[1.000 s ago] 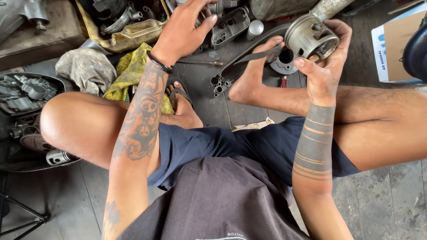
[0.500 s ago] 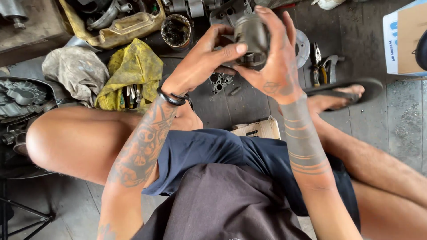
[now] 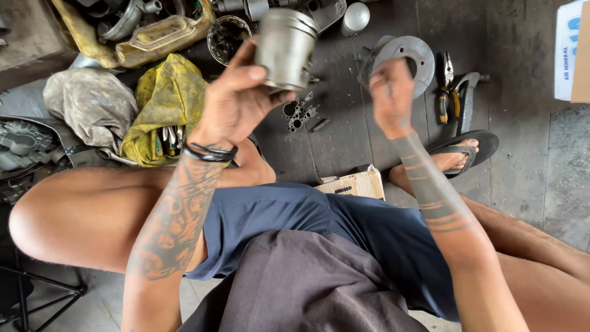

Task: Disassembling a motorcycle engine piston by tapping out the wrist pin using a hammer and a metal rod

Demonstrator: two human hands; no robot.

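Holding the grey metal piston (image 3: 286,48) up in my left hand (image 3: 236,104), I have my grip wrapped around its lower side, thumb and fingers pinching the skirt, with the cylinder's long axis tilted a little off upright and its crown end pointing away from my palm, toward the far edge of the floor. It hangs in the air above the small loose metal parts (image 3: 299,114) lying on the dark floor (image 3: 344,135); nothing on the floor touches it. To the right, my right hand (image 3: 390,98) is raised at about the same height, near the piston but apart from it. That hand is blurred, so I cannot tell whether its fingers are spread or pinching something small. The piston lies to the left of that hand, and the left hand alone carries it. Beyond the right hand a round metal disc (image 3: 412,55) rests on the floor, with pliers (image 3: 444,86) just beside it.
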